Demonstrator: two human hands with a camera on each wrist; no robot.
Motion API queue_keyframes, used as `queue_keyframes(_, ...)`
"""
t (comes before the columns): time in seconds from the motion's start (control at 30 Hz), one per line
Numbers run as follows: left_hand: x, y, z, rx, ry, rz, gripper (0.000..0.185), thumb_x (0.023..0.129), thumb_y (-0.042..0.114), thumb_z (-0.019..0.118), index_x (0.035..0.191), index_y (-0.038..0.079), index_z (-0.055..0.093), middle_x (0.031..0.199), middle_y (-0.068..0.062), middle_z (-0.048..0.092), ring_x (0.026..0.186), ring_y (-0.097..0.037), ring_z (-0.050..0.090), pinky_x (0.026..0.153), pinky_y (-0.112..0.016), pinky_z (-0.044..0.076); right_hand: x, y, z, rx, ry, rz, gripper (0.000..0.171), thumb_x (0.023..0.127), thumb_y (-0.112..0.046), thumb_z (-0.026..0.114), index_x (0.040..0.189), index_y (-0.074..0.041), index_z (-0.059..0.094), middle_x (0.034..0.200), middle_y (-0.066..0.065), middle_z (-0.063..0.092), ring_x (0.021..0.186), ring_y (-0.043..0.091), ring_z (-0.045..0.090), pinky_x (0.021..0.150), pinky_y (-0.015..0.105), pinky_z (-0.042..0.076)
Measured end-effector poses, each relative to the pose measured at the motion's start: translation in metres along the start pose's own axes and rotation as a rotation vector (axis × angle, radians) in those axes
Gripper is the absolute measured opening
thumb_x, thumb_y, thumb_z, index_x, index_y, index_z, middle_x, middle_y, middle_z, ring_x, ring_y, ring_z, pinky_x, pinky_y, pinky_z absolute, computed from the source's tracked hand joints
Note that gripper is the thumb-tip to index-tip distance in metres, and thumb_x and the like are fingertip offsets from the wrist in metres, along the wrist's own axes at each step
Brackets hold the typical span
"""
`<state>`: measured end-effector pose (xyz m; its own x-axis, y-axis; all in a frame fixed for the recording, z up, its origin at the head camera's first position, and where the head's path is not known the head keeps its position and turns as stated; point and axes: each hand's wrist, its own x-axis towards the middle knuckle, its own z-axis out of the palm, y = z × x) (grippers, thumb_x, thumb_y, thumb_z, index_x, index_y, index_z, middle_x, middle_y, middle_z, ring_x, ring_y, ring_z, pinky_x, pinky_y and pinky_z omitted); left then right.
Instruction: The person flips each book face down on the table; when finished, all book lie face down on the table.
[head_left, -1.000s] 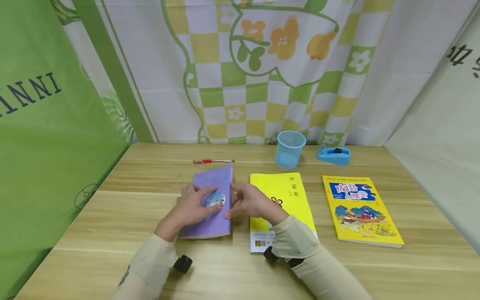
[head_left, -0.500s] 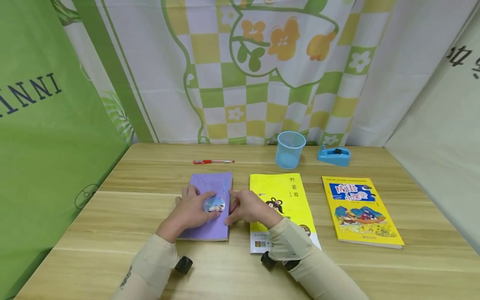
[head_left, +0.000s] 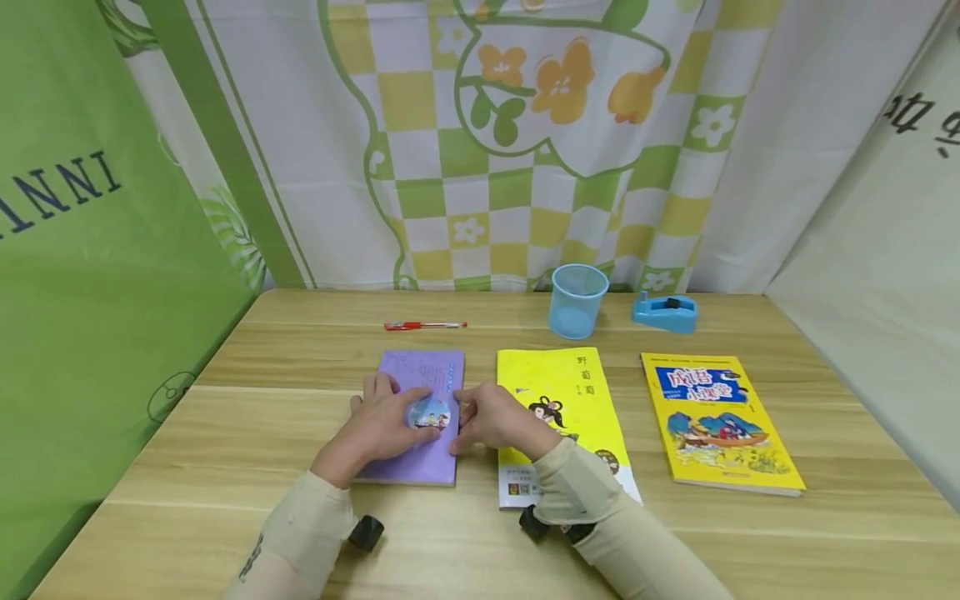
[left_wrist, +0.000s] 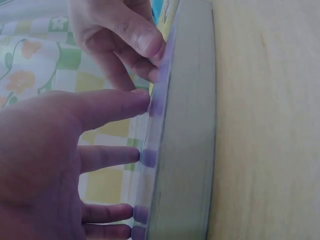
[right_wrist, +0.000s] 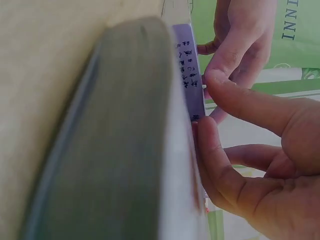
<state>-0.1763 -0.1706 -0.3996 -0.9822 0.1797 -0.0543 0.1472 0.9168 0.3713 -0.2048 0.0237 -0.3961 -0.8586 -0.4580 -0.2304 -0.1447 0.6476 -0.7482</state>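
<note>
Left of centre in the head view, we see the purple paperback (head_left: 422,462) lying flat on the wooden bench (head_left: 262,417). Our left hand (head_left: 375,427) rests on its cover beside a round picture, fingers spread and fairly straight. Our right hand (head_left: 495,418) touches the book's right edge with thumb and bent fingers; we cannot tell whether it pinches. At the frame's centre, partly under our right forearm, lies a yellow paperback titled 野葡萄 (head_left: 551,375); further toward the right side is a yellow book with a boat scene (head_left: 722,425). Along the bench's upper edge we have a red pen (head_left: 425,326), a translucent blue cup (head_left: 579,302) and a blue tape dispenser (head_left: 665,315).
</note>
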Motion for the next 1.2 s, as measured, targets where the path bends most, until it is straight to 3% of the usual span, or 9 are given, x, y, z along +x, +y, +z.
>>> queue_keyframes(0.4,0.001,0.001,0.001,0.025,0.004,0.011,0.064,0.084,0.044,0.079,0.14,0.018,0.062,0.116,-0.018,0.045,0.109,-0.032,0.036,0.08,-0.043,0.032,-0.001,0.001,-0.001,-0.001,-0.004,-0.008,0.084,0.072,-0.009,0.091,0.144,0.003,0.051,0.081,0.003,0.066,0.068,0.013,0.053,0.058,0.022,0.043)
queue_keyframes(0.77,0.002,-0.005,0.001,-0.016,-0.014,0.012,0.059,0.088,0.045,0.074,0.139,0.018,0.062,0.119,-0.018,0.047,0.112,-0.032,0.037,0.081,-0.044,0.032,-0.004,-0.001,-0.003,-0.005,-0.003,-0.011,0.079,0.075,-0.01,0.089,0.144,0.002,0.053,0.081,0.003,0.066,0.067,0.012,0.055,0.058,0.021,0.045)
queue_keyframes(1.0,0.003,-0.005,-0.002,-0.029,-0.012,0.025,0.056,0.091,0.042,0.071,0.139,0.014,0.061,0.126,-0.022,0.051,0.116,-0.035,0.041,0.088,-0.052,0.036,-0.012,0.002,-0.02,-0.045,0.007,-0.031,0.068,0.079,-0.019,0.087,0.14,-0.005,0.06,0.088,0.0,0.068,0.075,0.014,0.059,0.067,0.024,0.05)
queue_keyframes(1.2,0.0,0.001,-0.008,-0.027,-0.012,0.029,0.055,0.091,0.038,0.071,0.139,0.012,0.062,0.128,-0.022,0.054,0.116,-0.036,0.045,0.092,-0.055,0.037,-0.028,0.017,-0.04,-0.032,0.029,-0.043,0.065,0.08,-0.021,0.086,0.138,-0.005,0.061,0.092,-0.001,0.068,0.084,0.015,0.06,0.072,0.026,0.051)
